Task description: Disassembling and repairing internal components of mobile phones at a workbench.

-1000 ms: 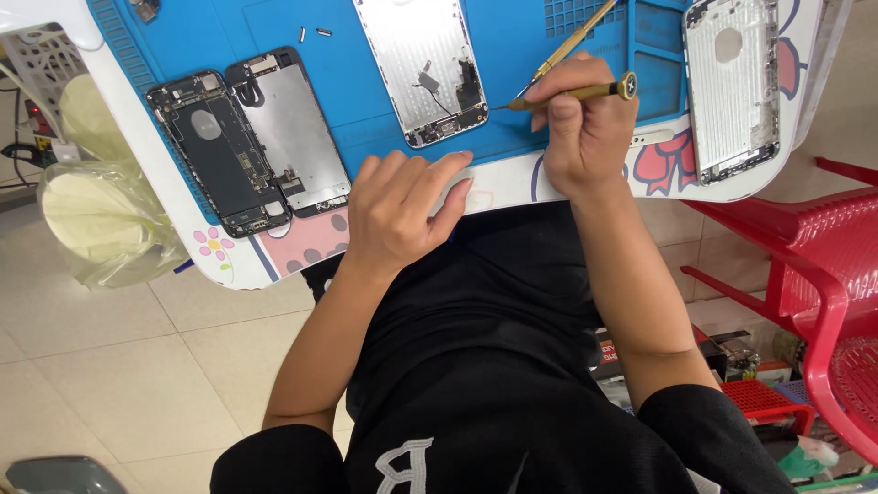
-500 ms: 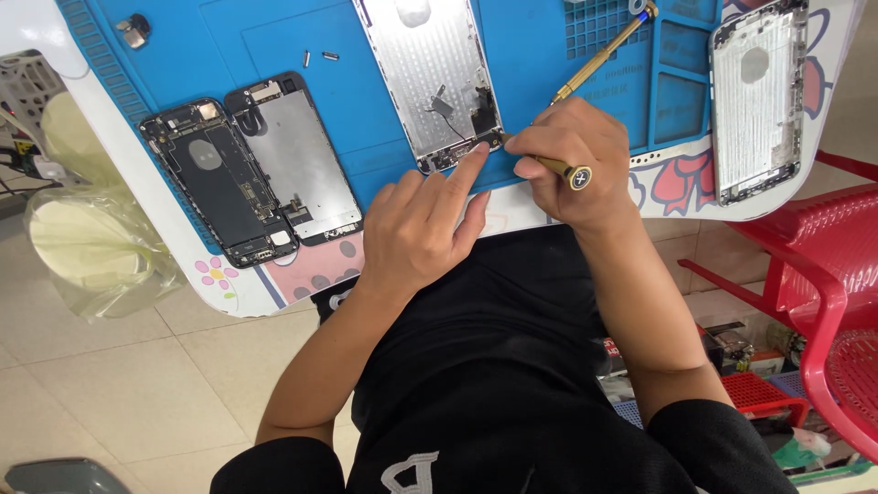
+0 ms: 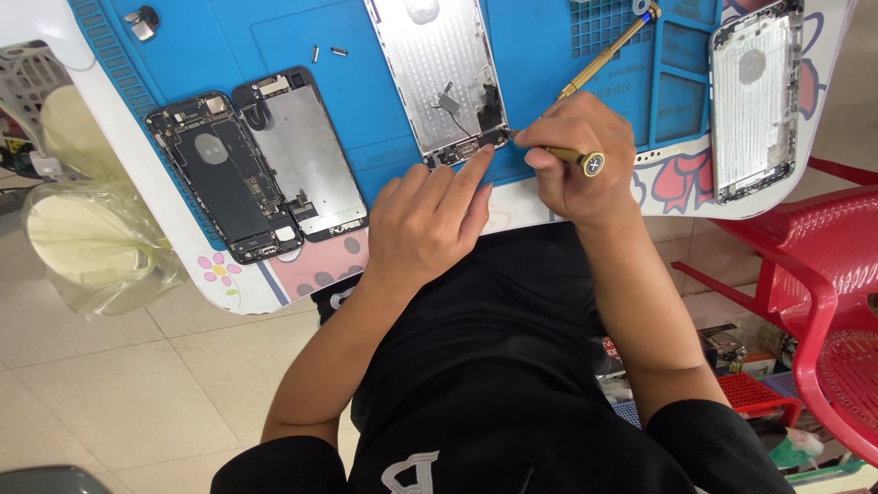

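The right hand (image 3: 576, 160) has its fingers closed tight around a brass screwdriver (image 3: 572, 157), tip aimed at the lower corner of the silver shell (image 3: 444, 78) lying face-up on the blue mat (image 3: 366, 101) in the middle of the desk (image 3: 512, 206). The left hand (image 3: 425, 229) holds nothing; its fingers are spread flat, the forefinger pressing the mat just beside the shell's bottom edge to pin it. The chief risk is a slip: the shell is braced from one side only, so a push off-axis could skate it up the mat, or send the tip across the small parts and the dark cable near that corner. The tip itself is hidden behind the knuckles, so I cannot tell whether it is seated in a screw; if it is poorly seated, the head could strip. A freed screw could easily roll away, as two loose screws (image 3: 326, 52) already lie bare on the mat. A second screwdriver (image 3: 608, 50) rests just behind the right hand, where a knuckle could knock it. The opened black phone (image 3: 261, 169) lies well apart to the left, and another shell (image 3: 754, 101) sits near the desk's right edge.
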